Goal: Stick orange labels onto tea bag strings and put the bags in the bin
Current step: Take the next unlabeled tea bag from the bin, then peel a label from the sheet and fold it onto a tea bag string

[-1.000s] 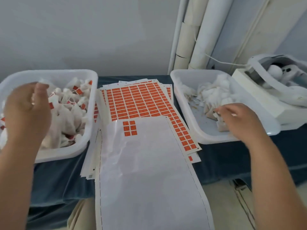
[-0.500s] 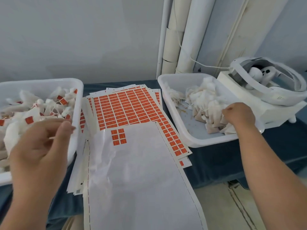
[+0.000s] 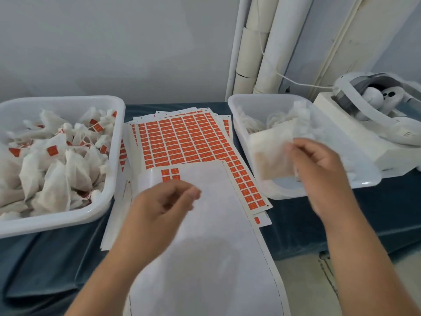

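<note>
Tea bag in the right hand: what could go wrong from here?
1. The right hand holds the tea bag by one edge above the right bin; its string is not visible and might snag on other bags.
2. The left hand hovers by the few labels left on the top sheet, which hangs off the table; peeling one-handed might lift or slide it.

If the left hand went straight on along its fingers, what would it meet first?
Probably the peeled top sheet, right of the few orange labels left on it; the left hand has unclear height above it.
</note>
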Demonstrator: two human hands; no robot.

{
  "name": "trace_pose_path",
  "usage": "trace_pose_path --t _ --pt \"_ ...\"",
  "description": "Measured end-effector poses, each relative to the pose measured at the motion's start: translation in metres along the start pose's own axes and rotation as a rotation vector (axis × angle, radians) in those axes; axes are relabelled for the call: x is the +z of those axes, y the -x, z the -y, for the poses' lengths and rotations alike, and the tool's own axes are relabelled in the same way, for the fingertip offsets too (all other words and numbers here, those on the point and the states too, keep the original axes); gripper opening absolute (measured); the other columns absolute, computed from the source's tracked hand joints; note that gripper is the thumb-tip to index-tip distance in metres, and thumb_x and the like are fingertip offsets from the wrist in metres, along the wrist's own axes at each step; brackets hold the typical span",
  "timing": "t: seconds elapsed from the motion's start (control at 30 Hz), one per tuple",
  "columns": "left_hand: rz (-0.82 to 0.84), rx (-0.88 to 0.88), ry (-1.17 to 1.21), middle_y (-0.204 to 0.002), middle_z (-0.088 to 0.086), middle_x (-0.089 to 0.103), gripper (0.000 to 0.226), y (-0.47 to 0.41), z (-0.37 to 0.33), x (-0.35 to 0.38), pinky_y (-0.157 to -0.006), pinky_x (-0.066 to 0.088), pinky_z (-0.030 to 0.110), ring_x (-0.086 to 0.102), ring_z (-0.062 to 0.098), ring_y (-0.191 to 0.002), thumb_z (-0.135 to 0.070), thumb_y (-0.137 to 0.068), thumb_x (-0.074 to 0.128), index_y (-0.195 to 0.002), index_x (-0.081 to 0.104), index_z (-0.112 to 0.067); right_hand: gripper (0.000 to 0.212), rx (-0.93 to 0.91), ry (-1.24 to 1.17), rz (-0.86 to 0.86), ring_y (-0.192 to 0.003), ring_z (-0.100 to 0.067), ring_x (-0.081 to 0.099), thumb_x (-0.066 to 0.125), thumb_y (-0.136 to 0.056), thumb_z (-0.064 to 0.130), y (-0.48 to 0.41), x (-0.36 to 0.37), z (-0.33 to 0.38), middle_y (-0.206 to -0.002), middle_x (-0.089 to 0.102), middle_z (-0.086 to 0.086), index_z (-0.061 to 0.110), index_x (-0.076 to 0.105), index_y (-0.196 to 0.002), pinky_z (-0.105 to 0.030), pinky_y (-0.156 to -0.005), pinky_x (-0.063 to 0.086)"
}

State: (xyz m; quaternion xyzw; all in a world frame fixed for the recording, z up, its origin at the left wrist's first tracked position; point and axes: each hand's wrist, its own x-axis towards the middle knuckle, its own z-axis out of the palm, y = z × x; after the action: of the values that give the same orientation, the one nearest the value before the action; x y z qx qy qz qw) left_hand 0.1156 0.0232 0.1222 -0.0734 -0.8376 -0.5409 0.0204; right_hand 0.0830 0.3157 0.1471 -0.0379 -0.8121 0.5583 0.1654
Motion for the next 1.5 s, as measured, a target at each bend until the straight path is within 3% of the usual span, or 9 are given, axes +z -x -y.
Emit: trace_pose_path --t 0.13,0.23,0.43,0.63,0.77,1.03,1.2,1.3,1.5 --pt "0.094 0.012 0.049 -0.115 -0.034 0.071 0.05 0.007 -0.009 0.028 -0.087 0.053 0.007 0.068 -0.008 -0.107 -0.069 -0.084 0.048 -0.126 0.067 -0.049 0.013 0.093 -0.15 0.172 -0.082 0.006 0.069 0.064 -0.098 0.046 0.043 0.046 -0.001 -0.094 0.075 0.019 0.044 0.076 -0.103 -0.009 -0.065 0.053" --pt "0.084 -0.133 0.233 -0.135 -0.023 0.066 0.079 0.005 -0.013 0.039 -0.098 0.061 0.029 0.067 0.004 -0.121 -0.073 -0.082 0.066 -0.152 0.047 -0.043 0.015 0.202 -0.311 0.258 -0.102 -0.008 0.073 0.067 -0.097 0.046 0.062 0.069 -0.001 -0.109 0.076 0.012 0.039 0.077 -0.106 -0.024 -0.078 0.062" --pt "0.101 -0.398 0.794 -0.126 -0.013 0.075 0.036 -0.003 -0.007 0.037 -0.1 0.061 0.044 0.073 0.019 -0.119 -0.052 -0.081 0.076 -0.116 0.076 -0.046 0.037 0.31 -0.422 0.308 -0.114 -0.011 0.07 0.075 -0.084 0.064 0.081 0.089 -0.001 -0.122 0.073 0.014 0.043 0.074 -0.114 -0.039 -0.096 0.061" --pt "-0.075 -0.199 0.461 -0.119 -0.029 0.073 0.027 0.007 0.002 0.039 -0.084 0.063 0.025 0.069 0.001 -0.112 -0.057 -0.081 0.069 -0.106 0.077 -0.049 0.026 0.251 -0.335 0.211 -0.11 -0.009 0.071 0.071 -0.083 0.066 0.085 0.097 -0.004 -0.113 0.073 0.022 0.053 0.071 -0.104 -0.026 -0.088 0.061" --pt "0.008 -0.058 0.202 -0.062 -0.012 0.065 0.038 0.008 0.013 0.035 -0.064 0.059 0.037 0.062 0.01 -0.061 -0.031 -0.1 0.07 -0.062 0.07 -0.032 0.05 -0.051 -0.066 0.231 -0.12 -0.003 0.062 0.072 -0.083 0.062 0.078 0.094 0.002 -0.126 0.064 0.024 0.046 0.058 -0.129 -0.012 -0.093 0.051" --pt "0.141 -0.103 -0.038 -0.044 -0.012 0.045 0.05 0.009 0.025 0.037 -0.046 0.034 0.013 0.044 0.007 -0.043 -0.026 -0.098 0.067 -0.05 0.056 -0.033 0.013 -0.317 0.401 0.406 -0.093 -0.001 0.065 0.069 -0.098 0.039 0.066 0.091 0.02 -0.09 0.073 0.02 0.032 0.078 -0.092 -0.008 -0.077 0.047" --pt "0.216 -0.11 -0.024 -0.066 -0.001 0.058 0.034 0.01 0.035 0.034 -0.058 0.041 0.023 0.049 0.007 -0.058 -0.042 -0.104 0.06 -0.076 0.065 -0.022 0.017 0.006 -0.008 0.359 -0.092 -0.002 0.071 0.066 -0.098 0.039 0.067 0.09 0.016 -0.091 0.077 0.019 0.034 0.078 -0.086 -0.015 -0.076 0.054" --pt "0.31 -0.151 -0.03 -0.083 -0.019 0.074 0.027 0.012 0.04 0.033 -0.066 0.049 0.021 0.063 0.003 -0.076 -0.041 -0.11 0.049 -0.095 0.062 -0.023 0.021 0.137 -0.166 0.283 -0.086 -0.004 0.071 0.063 -0.103 0.037 0.066 0.093 0.012 -0.091 0.077 0.012 0.035 0.077 -0.087 -0.025 -0.081 0.053" --pt "0.332 -0.137 0.007 -0.085 -0.012 0.069 0.028 0.019 0.047 0.038 -0.068 0.048 0.014 0.06 0.005 -0.076 -0.027 -0.113 0.039 -0.094 0.057 -0.038 0.042 0.222 -0.525 0.231 -0.077 -0.014 0.057 0.07 -0.082 0.07 0.074 0.101 0.006 -0.084 0.069 0.002 0.028 0.075 -0.084 -0.03 -0.079 0.052"
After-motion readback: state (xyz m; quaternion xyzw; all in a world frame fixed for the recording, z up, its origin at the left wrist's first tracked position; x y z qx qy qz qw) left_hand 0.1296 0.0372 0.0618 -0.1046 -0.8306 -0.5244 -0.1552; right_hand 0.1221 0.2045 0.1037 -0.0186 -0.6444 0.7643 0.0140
